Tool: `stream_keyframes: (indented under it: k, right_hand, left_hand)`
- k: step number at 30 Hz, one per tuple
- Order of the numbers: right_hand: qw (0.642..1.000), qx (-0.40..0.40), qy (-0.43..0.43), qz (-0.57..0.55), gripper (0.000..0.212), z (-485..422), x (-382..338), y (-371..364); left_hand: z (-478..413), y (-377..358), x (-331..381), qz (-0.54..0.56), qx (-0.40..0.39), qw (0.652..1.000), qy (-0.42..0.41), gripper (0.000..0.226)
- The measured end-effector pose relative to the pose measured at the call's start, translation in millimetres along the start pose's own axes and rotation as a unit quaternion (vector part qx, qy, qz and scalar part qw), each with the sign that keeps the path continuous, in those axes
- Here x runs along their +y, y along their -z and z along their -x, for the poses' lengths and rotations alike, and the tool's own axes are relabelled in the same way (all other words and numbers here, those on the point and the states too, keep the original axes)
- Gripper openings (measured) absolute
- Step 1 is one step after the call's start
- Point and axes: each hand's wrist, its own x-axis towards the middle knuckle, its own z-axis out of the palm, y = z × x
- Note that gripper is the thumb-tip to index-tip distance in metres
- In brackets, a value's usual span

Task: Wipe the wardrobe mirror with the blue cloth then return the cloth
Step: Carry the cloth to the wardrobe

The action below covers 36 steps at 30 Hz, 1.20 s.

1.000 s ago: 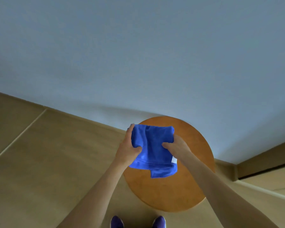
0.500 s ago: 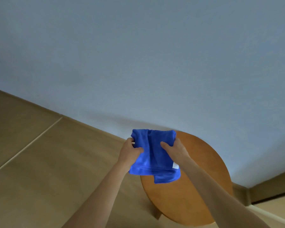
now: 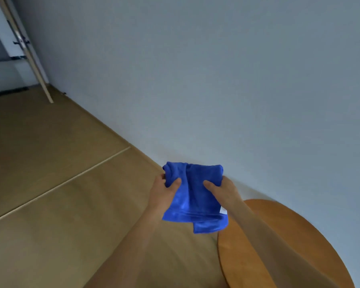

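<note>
Wall (image 3: 216,69): plain pale grey-blue, fills the upper right half of the view. It meets the floor (image 3: 60,194) along a diagonal edge.

Floor: tan, with one light seam (image 3: 71,177) crossing it. Broad open stretch to my left and ahead.

Round wooden top (image 3: 299,256): orange-brown, lower right. Cut off by the bottom edge and partly covered by my right forearm. Whatever supports it is hidden.

Far upper left: slanted pale wooden strip (image 3: 32,65) with some dark fittings. Blurred; cannot tell what it belongs to.

Blue cloth (image 3: 195,196): folded and bunched, held in the air between both hands, over the floor near the wall's base. Its lower corner hangs beside the wooden top's rim; contact cannot be judged.

Left hand (image 3: 161,196): grasps the cloth's left side, thumb on top, fingers hidden beneath.

Right hand (image 3: 227,191): grasps the right side, thumb pressed on top, fingers hidden behind the fabric.

White tag (image 3: 223,210): small, at the cloth's right edge against my wrist; no print legible.
</note>
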Motion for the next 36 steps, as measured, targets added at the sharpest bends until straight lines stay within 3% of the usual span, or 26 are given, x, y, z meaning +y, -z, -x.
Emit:
stream_keyframes:
  k: [5,8,13,23,36]
  right_hand:
    - [0.994,-0.097,-0.017,-0.045,0.023,-21,-37,-52]
    - [0.987,-0.150,-0.022,-0.054,0.032,-39,-50,-83]
    - [0.975,-0.219,0.033,-0.034,0.016,-76,-70,-132]
    - [0.951,-0.296,0.084,0.024,0.028,-187,-135,-207]
    - [0.921,-0.350,0.158,0.068,0.033,-270,-192,-275]
  left_hand:
    - [-8,65,-9,-0.034,0.060,0.997,0.033,0.033]
    - [-14,97,-15,-0.006,0.089,0.995,0.050,0.020]
    - [-37,137,-23,0.018,0.158,0.985,0.064,0.002]
    - [-134,188,-25,0.075,0.278,0.951,0.110,0.021]
    - [-223,229,-32,0.098,0.342,0.925,0.135,0.006]
